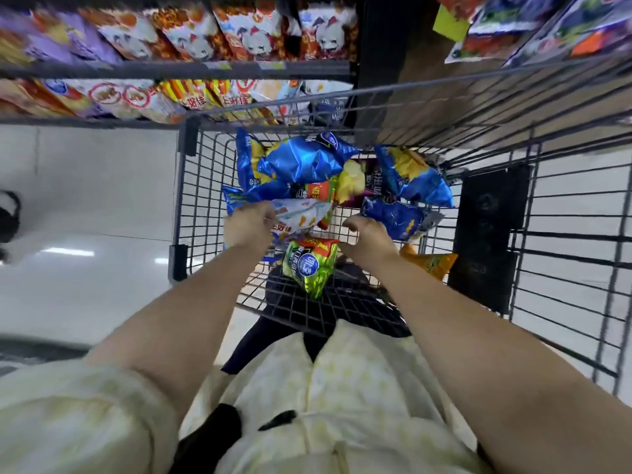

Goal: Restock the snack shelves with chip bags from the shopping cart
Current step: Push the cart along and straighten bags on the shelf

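Note:
Both my arms reach down into the black wire shopping cart [181, 200]. My left hand [248, 225] grips a white chip bag [302, 215] by its left edge. My right hand [367, 234] hovers just right of that bag with curled fingers, above a green bag [309, 266]; whether it touches anything I cannot tell. Several blue chip bags [304, 160] lie deeper in the cart, with a yellow and purple one [354, 181] among them and an orange bag [431, 263] at the right. The snack shelves [178, 70] stand beyond the cart, packed with bags.
A second shelf unit [533, 32] with dark blue packets is at the upper right, behind a dark post [379, 46]. The cart's black child-seat flap [485, 234] stands at the right. Pale floor [95, 186] stretches to the left, with a dark object [8, 217] at its edge.

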A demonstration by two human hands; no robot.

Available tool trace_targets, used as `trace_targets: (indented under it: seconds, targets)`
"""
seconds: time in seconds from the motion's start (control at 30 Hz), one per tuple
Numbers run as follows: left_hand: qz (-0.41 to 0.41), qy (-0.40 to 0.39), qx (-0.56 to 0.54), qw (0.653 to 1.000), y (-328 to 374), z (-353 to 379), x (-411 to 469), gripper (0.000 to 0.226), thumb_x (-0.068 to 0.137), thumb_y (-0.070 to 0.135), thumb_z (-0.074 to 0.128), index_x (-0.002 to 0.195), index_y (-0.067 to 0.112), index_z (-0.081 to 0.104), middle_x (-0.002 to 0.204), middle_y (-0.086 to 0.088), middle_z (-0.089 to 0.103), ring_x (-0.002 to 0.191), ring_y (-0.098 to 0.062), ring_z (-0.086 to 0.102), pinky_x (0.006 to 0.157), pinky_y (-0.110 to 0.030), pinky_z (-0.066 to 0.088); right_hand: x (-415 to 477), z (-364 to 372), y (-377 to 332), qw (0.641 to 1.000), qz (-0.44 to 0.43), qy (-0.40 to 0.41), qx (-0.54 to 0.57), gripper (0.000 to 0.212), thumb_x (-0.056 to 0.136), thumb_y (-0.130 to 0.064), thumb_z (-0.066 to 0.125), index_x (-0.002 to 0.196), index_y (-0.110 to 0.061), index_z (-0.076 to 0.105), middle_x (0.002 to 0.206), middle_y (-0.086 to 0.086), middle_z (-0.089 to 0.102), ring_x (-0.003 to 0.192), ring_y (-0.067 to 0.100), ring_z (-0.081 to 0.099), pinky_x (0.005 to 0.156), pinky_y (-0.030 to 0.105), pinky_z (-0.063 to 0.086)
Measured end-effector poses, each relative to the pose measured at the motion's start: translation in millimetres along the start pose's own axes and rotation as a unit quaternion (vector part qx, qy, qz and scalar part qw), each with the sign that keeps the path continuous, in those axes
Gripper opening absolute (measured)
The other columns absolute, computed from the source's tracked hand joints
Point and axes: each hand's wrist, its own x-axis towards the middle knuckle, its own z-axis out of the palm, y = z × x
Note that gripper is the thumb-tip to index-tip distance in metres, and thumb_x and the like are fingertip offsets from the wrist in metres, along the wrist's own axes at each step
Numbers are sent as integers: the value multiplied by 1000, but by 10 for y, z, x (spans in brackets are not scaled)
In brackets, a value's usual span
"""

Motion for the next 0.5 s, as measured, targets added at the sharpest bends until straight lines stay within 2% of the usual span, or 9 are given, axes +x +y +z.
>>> trace_targets:
  seconds: [0.07,0.13,0.2,0.23,0.3,0.33,0.37,0.43,0.5]
  targets:
    - [-4,34,-85,996,-58,-109,-116,4,88,19,67,86,22,68,102,-4,69,86,-24,63,73,-32,50,30,6,-23,1000,-9,-14,27,52,83,-27,72,132,-20,53,132,6,55,123,26,46,92,28,38]
    - [-12,36,-208,977,-85,-239,-231,13,88,13,69,79,22,64,114,5,67,94,-12,61,75,-22,47,63,33,-71,997,-5,-29,73,61,81,-30,75,136,-20,49,136,7,53,123,26,49,87,23,35]
    - [-16,23,-327,945,-54,-382,-330,24,88,6,68,76,24,57,115,5,67,96,-6,61,76,-13,47,76,36,-134,991,11,-46,123,77,79,-34,79,143,-23,39,143,7,47,127,27,47,94,24,37]
    - [-16,16,-378,926,-17,-459,-370,25,88,2,67,77,21,56,109,3,68,92,-2,63,75,-12,49,74,22,-163,987,13,-51,152,85,76,-36,81,146,-24,34,147,7,44,130,27,45,99,26,37]
    - [-13,12,-442,897,47,-619,-411,25,88,-3,65,77,18,55,86,2,65,73,3,61,64,-13,49,53,-54,-208,973,0,-54,224,98,71,-35,85,149,-22,29,150,3,40,134,23,40,101,25,35]
    - [-13,13,-457,889,69,-703,-415,25,89,-2,64,77,18,55,76,0,59,67,-4,58,62,-17,46,36,-110,-220,965,-8,-59,254,100,69,-33,86,150,-22,28,150,0,40,135,20,39,99,24,33]
    - [-13,10,-474,880,77,-785,-409,24,91,0,63,78,17,54,73,-7,55,68,-14,55,63,-25,45,24,-177,-224,958,-17,-72,276,99,69,-32,87,149,-24,28,149,-2,40,134,17,38,99,24,34]
    - [-21,6,-527,849,60,-939,-394,19,94,3,59,82,15,51,77,-14,55,76,-24,53,70,-40,48,-4,-327,-251,946,-28,-122,298,93,71,-30,85,148,-27,32,140,-8,47,127,12,44,93,18,39]
    - [-38,8,-574,818,9,-1081,-378,18,97,7,56,84,16,49,78,-6,63,78,-21,64,72,-40,55,-53,-469,-333,937,-37,-170,301,88,72,-26,84,145,-29,36,126,-13,53,116,5,50,79,11,44]
